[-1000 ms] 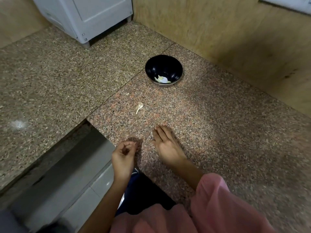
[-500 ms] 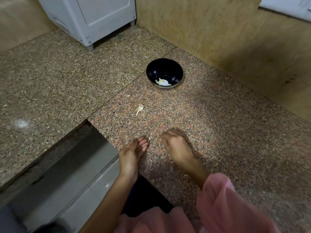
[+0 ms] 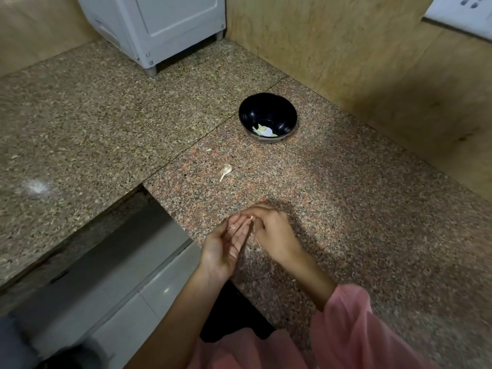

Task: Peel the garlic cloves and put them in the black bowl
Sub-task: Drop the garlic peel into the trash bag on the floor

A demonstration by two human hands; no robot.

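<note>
Both hands have lifted off the desk and come together since half a second ago, when they lay apart on the stone with fingers down. Now the left hand (image 3: 226, 245) is turned palm up, fingers straight and together, and the right hand (image 3: 271, 231) curls over its fingertips, seeming to pinch something small and pale there; it is too blurred to tell whether that is a clove or a scrap of skin.

One unpeeled clove (image 3: 225, 171) lies alone on the desk (image 3: 346, 222), between the hands and the bowl (image 3: 267, 117), well apart from both. A tiny pale bit of skin (image 3: 208, 149) lies farther on, near the seam in the stone. The bowl stands upright near the back wall and holds a few pale peeled pieces (image 3: 263, 131) at its bottom. Nothing lies between the hands and the bowl but the lone clove, a little to the left of the straight line.

Outward, a white appliance (image 3: 159, 27) stands on short feet at the far corner of the desk, and a white socket plate (image 3: 463, 14) sits on the wall at upper right. The desk is cut away at lower left, where a grey ledge (image 3: 106, 262) shows below. Pink sleeves (image 3: 346, 328) fill the bottom edge.
</note>
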